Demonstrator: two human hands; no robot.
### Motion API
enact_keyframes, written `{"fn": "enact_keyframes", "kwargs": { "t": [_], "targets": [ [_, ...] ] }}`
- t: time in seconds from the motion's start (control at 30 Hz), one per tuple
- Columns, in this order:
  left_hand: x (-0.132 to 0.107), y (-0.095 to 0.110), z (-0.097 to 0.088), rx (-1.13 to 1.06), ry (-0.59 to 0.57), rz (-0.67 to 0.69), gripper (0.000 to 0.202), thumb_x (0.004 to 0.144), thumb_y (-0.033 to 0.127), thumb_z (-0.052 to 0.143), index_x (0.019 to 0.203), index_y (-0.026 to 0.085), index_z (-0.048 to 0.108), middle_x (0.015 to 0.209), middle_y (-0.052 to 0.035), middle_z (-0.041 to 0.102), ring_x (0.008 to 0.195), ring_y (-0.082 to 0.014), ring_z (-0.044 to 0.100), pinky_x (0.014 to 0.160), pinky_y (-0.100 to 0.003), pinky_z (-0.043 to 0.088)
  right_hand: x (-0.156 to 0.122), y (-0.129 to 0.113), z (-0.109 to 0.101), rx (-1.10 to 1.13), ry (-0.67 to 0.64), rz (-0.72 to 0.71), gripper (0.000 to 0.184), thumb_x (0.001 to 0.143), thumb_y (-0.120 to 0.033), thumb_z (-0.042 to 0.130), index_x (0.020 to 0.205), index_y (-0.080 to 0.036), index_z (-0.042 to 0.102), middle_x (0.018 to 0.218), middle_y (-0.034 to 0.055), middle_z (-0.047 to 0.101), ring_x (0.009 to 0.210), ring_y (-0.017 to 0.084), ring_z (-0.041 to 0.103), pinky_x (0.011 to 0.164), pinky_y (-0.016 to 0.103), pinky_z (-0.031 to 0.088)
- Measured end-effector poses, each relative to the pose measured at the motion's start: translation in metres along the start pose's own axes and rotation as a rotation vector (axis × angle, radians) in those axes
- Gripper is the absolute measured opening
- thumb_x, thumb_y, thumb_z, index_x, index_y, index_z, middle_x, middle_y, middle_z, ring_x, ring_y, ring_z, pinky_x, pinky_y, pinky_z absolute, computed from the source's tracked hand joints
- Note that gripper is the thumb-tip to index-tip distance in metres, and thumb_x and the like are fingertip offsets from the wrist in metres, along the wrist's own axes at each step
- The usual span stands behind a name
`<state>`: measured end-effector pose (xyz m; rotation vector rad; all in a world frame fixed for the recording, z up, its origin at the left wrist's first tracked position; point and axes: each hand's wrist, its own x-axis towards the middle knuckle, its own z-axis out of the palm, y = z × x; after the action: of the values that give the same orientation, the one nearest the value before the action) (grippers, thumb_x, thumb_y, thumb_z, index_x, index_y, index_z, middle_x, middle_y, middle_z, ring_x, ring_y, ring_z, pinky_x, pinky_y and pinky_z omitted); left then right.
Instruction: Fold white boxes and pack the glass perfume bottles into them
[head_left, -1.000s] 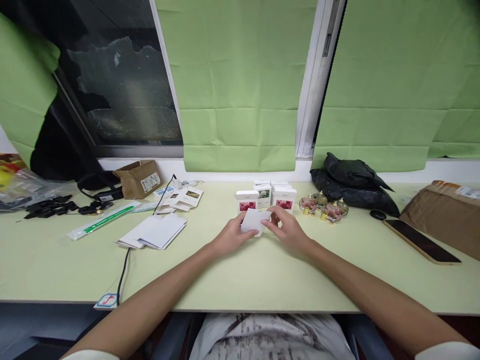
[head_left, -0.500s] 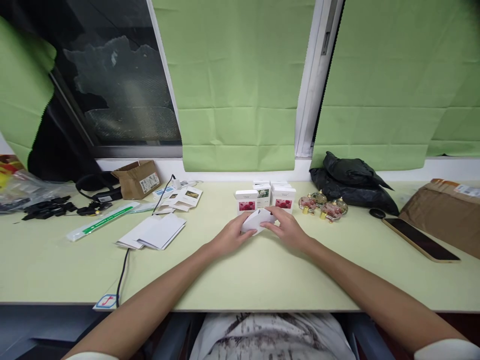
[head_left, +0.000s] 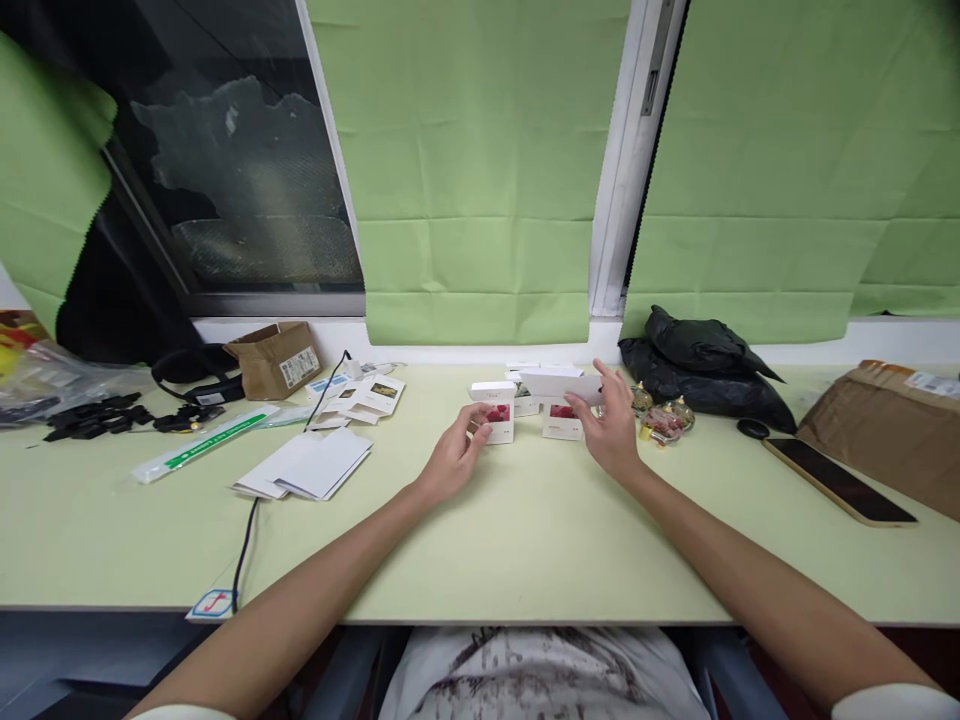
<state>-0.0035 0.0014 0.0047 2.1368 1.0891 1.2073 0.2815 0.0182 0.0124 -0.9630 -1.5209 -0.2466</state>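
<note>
My right hand (head_left: pixel 611 432) holds a small white box (head_left: pixel 559 385) raised above the green table (head_left: pixel 480 540), just over the cluster of small white boxes with flower pictures. My left hand (head_left: pixel 454 455) hovers with fingers loosely curled and apart, its fingertips beside the nearest box with a red flower print (head_left: pixel 495 412). Another red-print box (head_left: pixel 561 421) stands under the raised box. Small round glass bottles (head_left: pixel 664 420) with pink contents lie just right of my right hand.
Flat white cards (head_left: pixel 307 465) and several unfolded box blanks (head_left: pixel 367 395) lie at left, with a black cable (head_left: pixel 247 530) running to the table edge. A phone (head_left: pixel 840 480), a brown parcel (head_left: pixel 892 430) and a black bag (head_left: pixel 705 365) are at right. A small carton (head_left: pixel 277 355) sits at back left.
Both hands held the white box low on the table before. Now my right hand has lifted it up and back over the box cluster, and my left hand has let go.
</note>
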Motion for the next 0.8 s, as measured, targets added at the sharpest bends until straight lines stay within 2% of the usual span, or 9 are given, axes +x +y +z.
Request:
{"fn": "enact_keyframes", "kwargs": {
  "t": [0.13, 0.23, 0.3, 0.5, 0.8],
  "targets": [
    [0.001, 0.000, 0.000, 0.062, 0.020, -0.025, 0.034, 0.107, 0.051, 0.047, 0.118, 0.023, 0.062, 0.105, -0.0034, 0.069, 0.084, -0.0172, 0.059, 0.072, -0.029, 0.045, 0.000, 0.009, 0.001, 0.081, -0.061, 0.133, 0.051, 0.100, -0.051, 0.064, 0.140, -0.020, 0.058, 0.151, 0.0192, 0.057, 0.136, 0.034, 0.056, 0.113, 0.056, 0.045],
    [0.001, -0.002, -0.002, 0.121, -0.039, -0.046, 0.036, 0.106, 0.051, 0.046, 0.099, 0.021, 0.065, 0.087, -0.0006, 0.067, 0.074, -0.0162, 0.055, 0.068, -0.029, 0.042, -0.002, 0.014, 0.003, 0.105, -0.101, 0.199, 0.059, 0.098, -0.053, 0.066, 0.145, -0.019, 0.055, 0.142, 0.0187, 0.064, 0.126, 0.033, 0.061, 0.107, 0.052, 0.048],
    [0.001, -0.002, -0.002, 0.143, -0.088, -0.056, 0.039, 0.107, 0.052, 0.045, 0.093, 0.021, 0.065, 0.080, 0.0009, 0.064, 0.070, -0.0156, 0.052, 0.066, -0.028, 0.041, -0.002, 0.014, 0.003, 0.109, -0.113, 0.193, 0.056, 0.098, -0.053, 0.066, 0.141, -0.019, 0.058, 0.135, 0.0169, 0.068, 0.119, 0.032, 0.064, 0.102, 0.050, 0.050],
    [0.001, 0.000, -0.002, 0.163, -0.121, -0.050, 0.039, 0.106, 0.052, 0.046, 0.089, 0.021, 0.064, 0.078, 0.0007, 0.065, 0.066, -0.0155, 0.051, 0.063, -0.028, 0.039, -0.003, 0.005, 0.003, 0.089, -0.136, 0.077, 0.030, 0.101, -0.046, 0.064, 0.120, -0.022, 0.064, 0.109, 0.0087, 0.073, 0.100, 0.028, 0.066, 0.090, 0.042, 0.051],
    [0.000, 0.001, -0.002, 0.148, -0.136, -0.032, 0.037, 0.105, 0.051, 0.047, 0.094, 0.022, 0.066, 0.080, 0.0000, 0.067, 0.068, -0.0164, 0.053, 0.064, -0.028, 0.040, -0.005, 0.000, 0.003, 0.046, -0.109, -0.044, 0.020, 0.105, -0.039, 0.058, 0.119, -0.025, 0.061, 0.104, 0.0075, 0.071, 0.095, 0.027, 0.066, 0.084, 0.041, 0.053]
  ]
}}
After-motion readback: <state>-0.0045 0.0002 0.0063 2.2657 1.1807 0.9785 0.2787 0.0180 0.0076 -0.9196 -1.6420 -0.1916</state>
